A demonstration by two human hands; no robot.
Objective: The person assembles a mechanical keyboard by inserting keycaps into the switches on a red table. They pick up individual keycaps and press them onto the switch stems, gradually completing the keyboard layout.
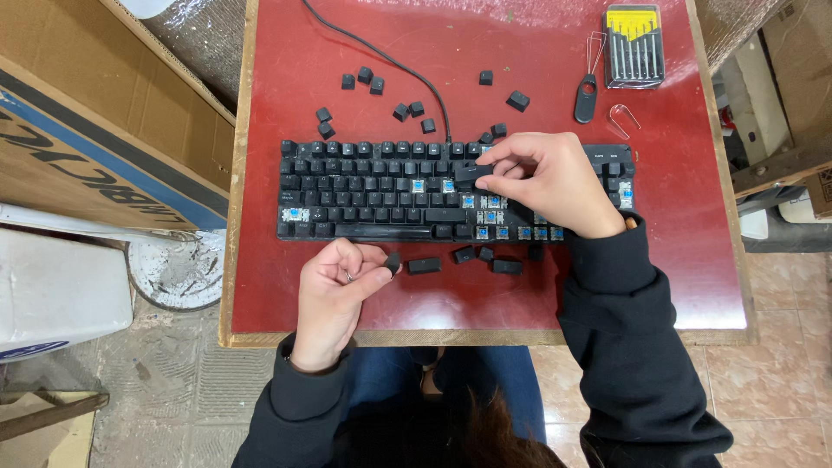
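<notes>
Pinching a long black keycap [469, 172] over the keyboard [364, 186], right hand [550, 182] arched, left hand [334, 290] curled, fingertips closed on a small keycap [393, 262].

We are pinching a long keycap [472, 172] in the right grip [542, 182] over the keyboard [364, 191]; the left grip [334, 290] is holding a small keycap [393, 262].

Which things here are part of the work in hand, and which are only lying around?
In use: keyboard, long keycap in right hand, small keycap at left hand, loose keycaps.
Lying about: screwdriver set, cardboard box, white bucket.
</notes>
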